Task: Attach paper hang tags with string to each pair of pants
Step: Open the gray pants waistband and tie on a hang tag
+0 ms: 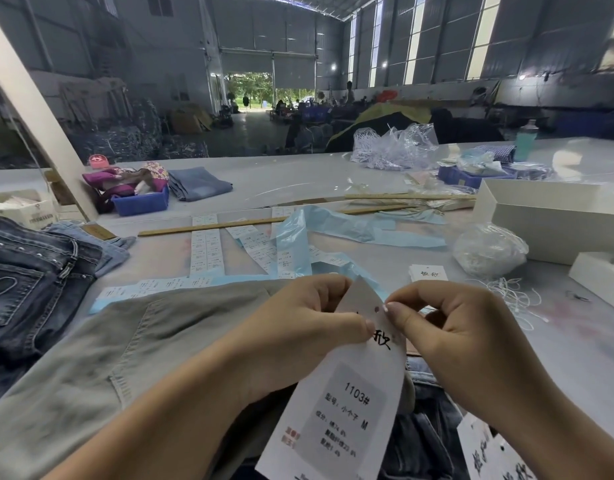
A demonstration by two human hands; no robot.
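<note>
Hang tag (347, 403), white paper printed with "1103#" and a size M, sits low and centre in the frame, held up between both hands above a pair of grey-green pants (101, 358) spread on the worktop (575, 348). Left hand (298, 323) pinches the tag's upper edge between thumb and forefinger, closed tight on the paper. Right hand (461, 334) is curled, its fingertips pressed to the tag just beside the small punched hole near the top; whether it holds a string there cannot be told.

Dark jeans (28, 289) with studs lie stacked at the left edge. Strips of printed size labels (207, 252) and crumpled light blue backing paper (333, 230) are scattered across the middle of the frame, with a long wooden ruler (229, 225) behind them. To the right, loose white strings (513, 296) trail beside a clear bag (489, 251) and a small stack of spare tags (428, 273). An open white box (555, 220) stands at the right edge, and a blue tray (141, 202) holds cloth items at upper left, next to folded light denim (198, 183).
</note>
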